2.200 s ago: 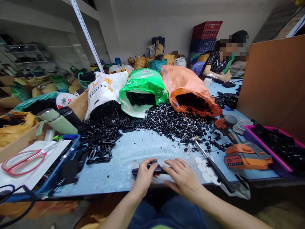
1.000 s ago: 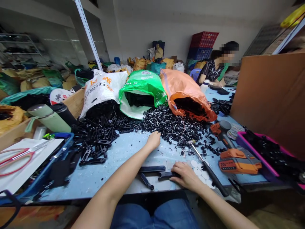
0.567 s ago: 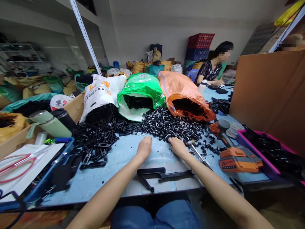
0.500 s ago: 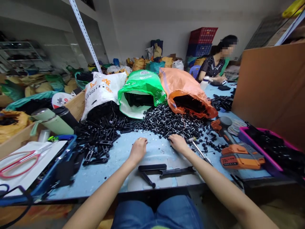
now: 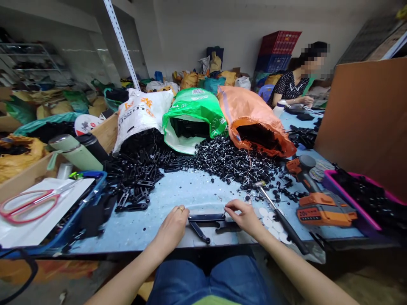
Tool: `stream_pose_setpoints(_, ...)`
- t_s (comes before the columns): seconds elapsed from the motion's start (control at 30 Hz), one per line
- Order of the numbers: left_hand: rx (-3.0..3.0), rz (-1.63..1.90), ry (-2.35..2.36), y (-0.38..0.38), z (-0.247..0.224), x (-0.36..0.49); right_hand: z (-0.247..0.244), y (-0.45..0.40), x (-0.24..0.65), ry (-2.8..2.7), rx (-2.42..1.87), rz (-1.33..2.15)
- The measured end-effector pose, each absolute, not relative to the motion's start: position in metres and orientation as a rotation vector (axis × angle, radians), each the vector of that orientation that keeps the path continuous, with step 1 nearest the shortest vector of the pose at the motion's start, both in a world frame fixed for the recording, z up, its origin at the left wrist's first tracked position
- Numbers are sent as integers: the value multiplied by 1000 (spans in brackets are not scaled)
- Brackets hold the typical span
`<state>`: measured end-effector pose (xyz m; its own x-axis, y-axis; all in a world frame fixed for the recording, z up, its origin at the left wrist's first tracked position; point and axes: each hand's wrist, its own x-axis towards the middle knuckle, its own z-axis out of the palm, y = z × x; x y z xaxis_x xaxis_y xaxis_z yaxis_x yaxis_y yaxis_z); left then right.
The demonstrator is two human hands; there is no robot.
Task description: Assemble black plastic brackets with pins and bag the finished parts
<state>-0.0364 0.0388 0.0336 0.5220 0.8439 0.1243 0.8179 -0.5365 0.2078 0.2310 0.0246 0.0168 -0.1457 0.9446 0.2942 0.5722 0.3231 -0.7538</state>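
In the middle of the bench, my left hand [image 5: 177,221] has its fingers pinched together at the left end of a long black plastic bar [image 5: 206,217]. What sits between those fingers is hidden. My right hand [image 5: 244,217] pinches a small silver pin [image 5: 225,211] over the bar's right end. A second black bar [image 5: 199,232] slants down from under the left end, and another black part [image 5: 229,227] lies partly beneath my right hand. Behind both hands is a heap of black-headed pins [image 5: 219,159]; slotted black plastic parts [image 5: 136,182] are piled to its left.
A hammer [image 5: 282,222] and an orange cordless drill [image 5: 313,207] lie on the right, beside a pink-rimmed bin [image 5: 356,195]. White, green and orange sacks [image 5: 254,112] stand behind the heaps. Red scissors [image 5: 30,205] rest at left. Another person [image 5: 291,89] sits at far right.
Both hands have come back toward me from near the heap to the two ends of the black bar. The right hand now shows a pin in its fingertips.
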Motion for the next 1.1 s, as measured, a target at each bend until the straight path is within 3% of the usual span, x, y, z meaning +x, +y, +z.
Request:
stream_pose_setpoints(0.13,2734,291,1407,37,36,-30,17,19,228,-1991,-1327,444)
stream_pose_setpoints(0.47,2960,784,1146,35,-14,-42,7,12,226,-2174,-1198,239)
stream_pose_setpoints(0.67,2918,759,1281,28,3,-26,-14,7,234,-2136,-1073,197)
stream_pose_setpoints(0.9,2673,356,1158,28,1,35,-39,2,251,-2242,-1140,206)
stream_pose_setpoints(1.1,2635,360,1154,32,-3,39,-34,14,261,-2543,-1070,192)
